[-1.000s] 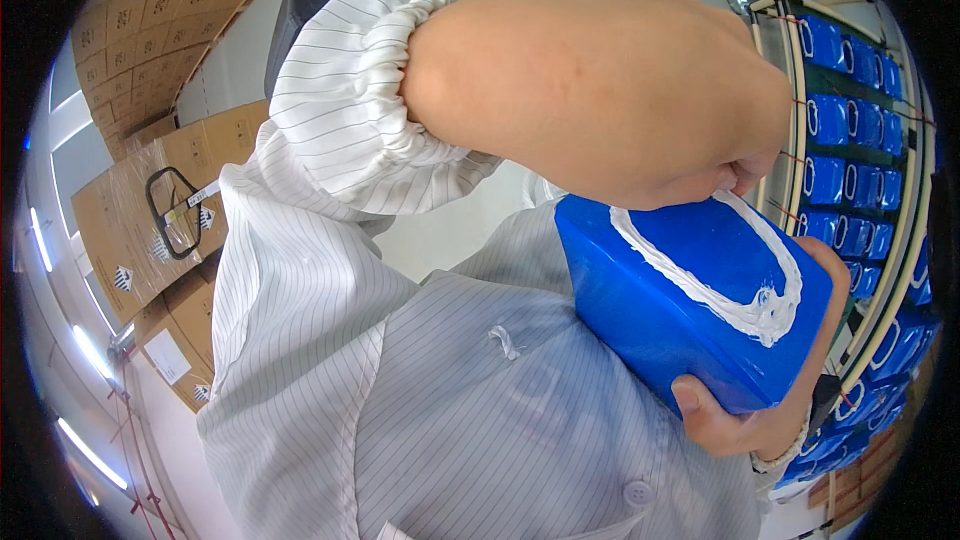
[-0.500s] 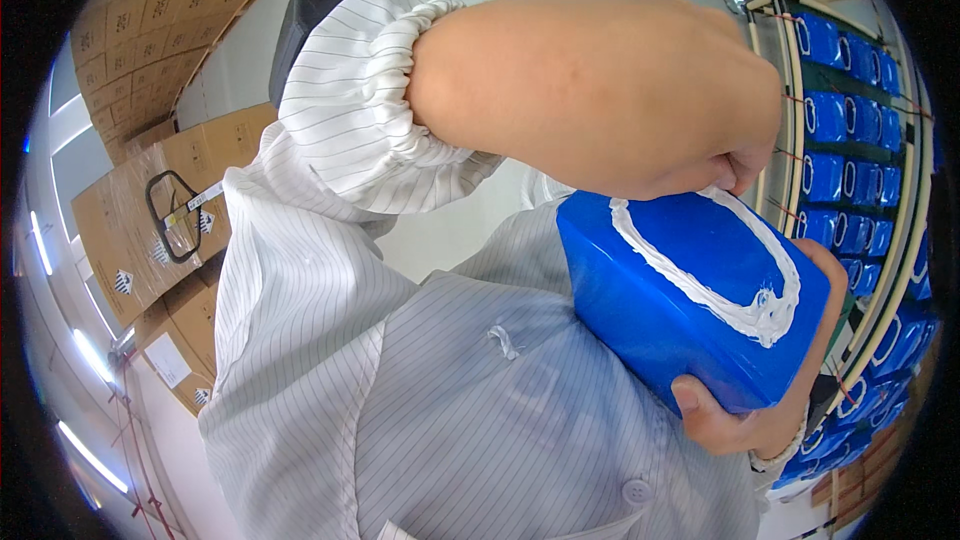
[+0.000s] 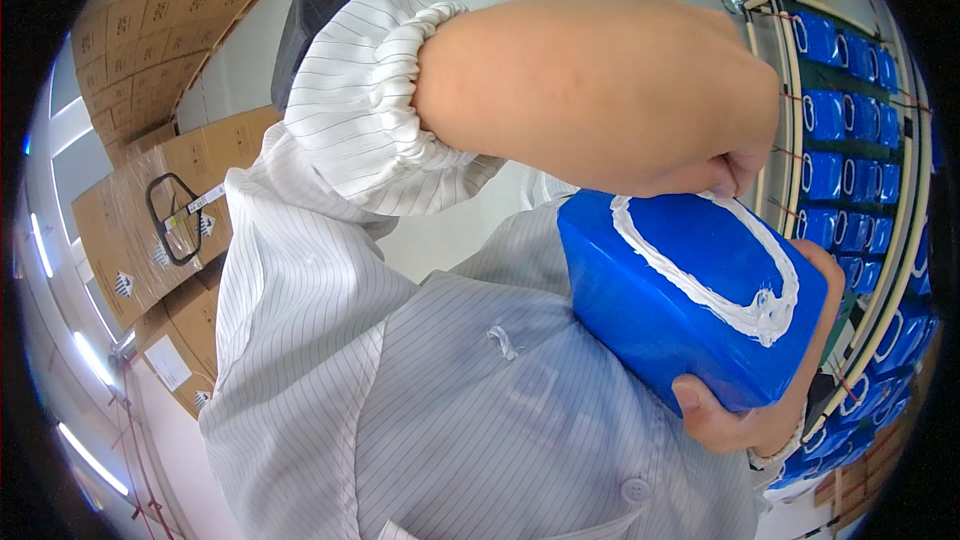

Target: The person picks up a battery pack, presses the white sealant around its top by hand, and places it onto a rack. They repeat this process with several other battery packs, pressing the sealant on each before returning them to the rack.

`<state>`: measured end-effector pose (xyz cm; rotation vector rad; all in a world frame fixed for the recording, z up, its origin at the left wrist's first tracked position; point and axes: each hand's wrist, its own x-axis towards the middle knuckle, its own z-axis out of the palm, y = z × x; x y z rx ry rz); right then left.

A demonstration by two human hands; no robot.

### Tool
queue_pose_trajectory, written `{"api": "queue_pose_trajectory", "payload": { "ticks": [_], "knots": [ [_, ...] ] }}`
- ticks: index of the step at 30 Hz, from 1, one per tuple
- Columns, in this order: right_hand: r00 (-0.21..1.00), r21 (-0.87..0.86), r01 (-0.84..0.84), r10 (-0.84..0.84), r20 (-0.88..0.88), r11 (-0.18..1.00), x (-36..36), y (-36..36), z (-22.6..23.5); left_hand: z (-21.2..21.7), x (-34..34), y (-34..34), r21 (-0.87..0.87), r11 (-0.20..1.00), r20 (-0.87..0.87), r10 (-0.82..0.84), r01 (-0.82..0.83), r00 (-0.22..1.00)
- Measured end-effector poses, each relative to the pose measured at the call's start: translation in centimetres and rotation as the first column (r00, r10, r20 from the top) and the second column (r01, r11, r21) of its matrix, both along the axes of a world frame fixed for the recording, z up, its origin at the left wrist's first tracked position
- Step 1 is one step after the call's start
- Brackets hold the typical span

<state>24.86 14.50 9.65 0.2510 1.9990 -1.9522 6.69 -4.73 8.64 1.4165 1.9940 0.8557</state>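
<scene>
A blue wrapped block [image 3: 660,340], by its look a battery pack, leans against the front of my striped coat. On its upper face a thick white paste bead [image 3: 690,285] runs in a loop, lumpy at the near right end. My right hand [image 3: 745,425] cradles the block from the lower right, thumb on the near side and fingers around the far edge. Across the top comes my left hand [image 3: 690,100], its fingers curled closed with the tips down at the block's far edge, by the bead. Whatever those fingers pinch is hidden under the hand.
At right stands a pale-tube rack [image 3: 785,90] carrying rows of blue blocks [image 3: 825,115] with white loops. Brown cartons [image 3: 180,30] are stacked at left, with a black handle [image 3: 165,218] beside them. A dark object [image 3: 310,35] lies behind my left sleeve.
My left hand and forearm have shifted very slightly at the block's far edge, and the fingertips cover a little more of the bead there. The block and my right hand stay nearly still.
</scene>
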Motion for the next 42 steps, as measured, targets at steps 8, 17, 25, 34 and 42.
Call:
{"api": "queue_pose_trajectory", "payload": {
  "ticks": [8,17,25,34,42],
  "knots": [
    [0.997,0.047,-0.08,0.081,-0.02,0.996,0.0,1.0,-0.1,-0.7,0.7,0.0,0.078,0.997,-0.078,0.025,-0.019,0.997],
    [0.999,0.101,-0.041,0.044,-0.031,0.994,0.9,1.2,-1.1,0.0,1.0,0.4,0.014,1.0,-0.088,0.012,-0.011,0.996],
    [0.992,0.264,-0.079,0.102,-0.074,0.961,1.3,1.8,-2.0,-0.3,0.9,0.4,0.064,0.998,-0.087,0.025,-0.02,0.996],
    [0.989,0.196,-0.077,0.1,-0.11,0.978,1.3,2.1,-1.8,0.1,0.6,-0.2,0.125,0.992,0.057,0.002,-0.009,0.998],
    [1.0,0.012,-0.001,0.001,0.004,1.0,2.1,2.4,-2.1,-0.2,0.9,-1.3,0.091,0.991,-0.14,-0.087,0.1,0.986]
  ]
}}
